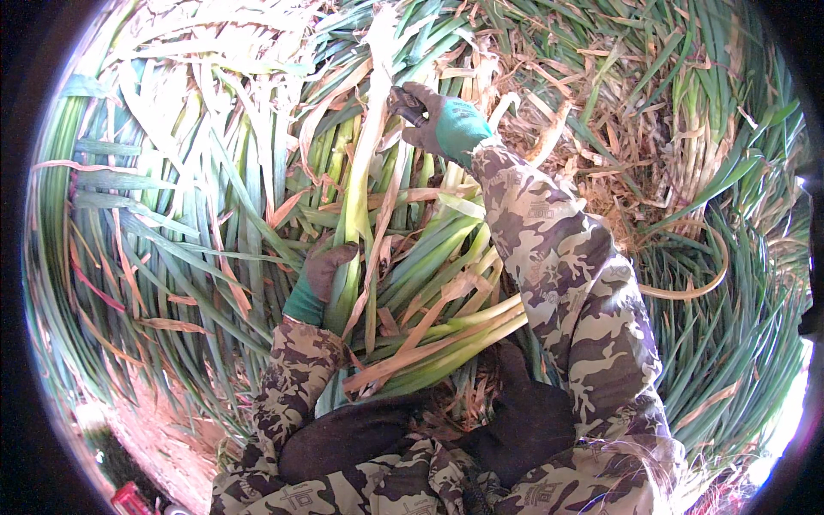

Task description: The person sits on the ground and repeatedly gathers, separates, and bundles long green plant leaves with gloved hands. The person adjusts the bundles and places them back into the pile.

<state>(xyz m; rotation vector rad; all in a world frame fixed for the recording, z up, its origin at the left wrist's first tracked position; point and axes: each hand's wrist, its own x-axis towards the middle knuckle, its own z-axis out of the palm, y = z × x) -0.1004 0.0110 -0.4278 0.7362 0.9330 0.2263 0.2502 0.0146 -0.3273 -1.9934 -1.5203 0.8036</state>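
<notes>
My left hand [322, 273], in a green glove with a dark palm, grips a green onion stalk [356, 199] by its leafy lower part. The stalk rises away from me toward the top centre, where glare washes out its pale end. My right hand [421, 119], gloved alike, is beside the stalk's upper part. Its fingers are curled around a small dark object [409, 108] that I cannot identify. Cut or loose green onion stalks [444, 257] lie between my arms, mixed with dry brown leaves.
Long green onion leaves [187, 225] cover the left side. At the upper right are onion bundles [705, 129] with pale stems and dry husks [618, 122]. A curved tan band [692, 293] lies right of my sleeve. A red object [132, 499] shows at the lower left.
</notes>
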